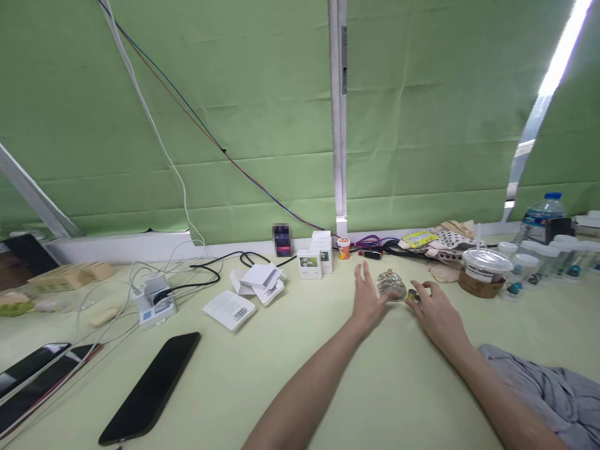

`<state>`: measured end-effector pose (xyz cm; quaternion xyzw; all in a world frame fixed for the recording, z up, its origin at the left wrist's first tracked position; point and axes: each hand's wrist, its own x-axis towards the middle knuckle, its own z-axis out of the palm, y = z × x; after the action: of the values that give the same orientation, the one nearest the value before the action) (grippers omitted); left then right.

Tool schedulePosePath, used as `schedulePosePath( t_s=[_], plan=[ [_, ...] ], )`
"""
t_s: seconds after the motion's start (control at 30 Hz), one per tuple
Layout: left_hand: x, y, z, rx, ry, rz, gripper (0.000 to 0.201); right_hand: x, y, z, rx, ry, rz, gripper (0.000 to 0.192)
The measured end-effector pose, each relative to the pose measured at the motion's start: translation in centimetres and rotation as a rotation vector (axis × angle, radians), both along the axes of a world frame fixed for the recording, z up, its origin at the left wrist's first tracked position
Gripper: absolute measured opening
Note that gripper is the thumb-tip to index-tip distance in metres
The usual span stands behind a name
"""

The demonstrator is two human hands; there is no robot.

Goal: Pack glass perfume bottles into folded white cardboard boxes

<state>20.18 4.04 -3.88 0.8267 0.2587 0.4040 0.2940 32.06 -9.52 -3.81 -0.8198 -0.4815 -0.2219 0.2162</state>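
Note:
A shiny silver object (pixel 391 284), rounded like a small clasp purse, stands on the pale green tabletop in front of me. My left hand (pixel 368 303) is open on its left side, fingers raised and apart. The left thumb reaches toward the object's lower edge; whether it touches is unclear. To the right, my right hand (pixel 438 312) is closed with thumb and fingertips around a small yellow-and-dark piece (pixel 412 295), too small to name. This piece lies just beside the silver object.
Behind are white boxes (pixel 321 250) and a small orange tub (pixel 344 248). At right stand a lidded cup (pixel 485 265), clear jars (pixel 546 259) and grey cloth (pixel 544 390). Left lie paper packets (pixel 229 310), a phone (pixel 152 387) and a power strip (pixel 157 306) with cables.

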Motion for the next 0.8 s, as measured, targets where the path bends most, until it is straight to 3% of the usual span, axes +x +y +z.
schedulePosePath(
  t_s=[0.1, 0.17, 0.23, 0.33, 0.43, 0.53, 0.63, 0.8],
  plan=[
    [-3.7, 3.5, 1.2, 0.101, -0.138, 0.392, 0.073, -1.6, -0.1, 0.9, 0.166, -0.086, 0.036, 0.038],
    [-5.8, 6.4, 2.0, 0.035, -0.207, 0.685, 0.079, -3.3, 0.3, 1.4, 0.224, -0.094, 0.14, 0.035],
    [-7.1, 8.9, 2.5, -0.015, -0.235, 0.774, 0.096, -5.4, 1.0, 1.6, 0.23, -0.096, 0.279, 0.032],
    [-7.5, 10.8, 2.8, -0.05, -0.204, 0.706, 0.093, -8.4, 1.9, 1.5, 0.164, -0.066, 0.463, 0.031],
    [-7.8, 10.0, 2.8, -0.045, -0.208, 0.671, 0.084, -10.7, 2.6, 1.3, 0.146, 0.109, 0.539, 0.03],
    [-9.1, 6.8, 2.4, -0.023, -0.198, 0.588, 0.082, -12.3, 3.7, 1.2, 0.194, 0.46, 0.552, 0.035],
    [-11.6, 2.4, 1.7, -0.07, -0.22, 0.352, 0.086, -13.4, 5.0, 1.3, 0.267, 0.756, 0.559, 0.056],
    [-16.1, -3.3, 2.0, -0.231, -0.127, 0.021, 0.079, -13.7, 5.6, 1.4, 0.314, 0.941, 0.702, 0.048]
  ],
)
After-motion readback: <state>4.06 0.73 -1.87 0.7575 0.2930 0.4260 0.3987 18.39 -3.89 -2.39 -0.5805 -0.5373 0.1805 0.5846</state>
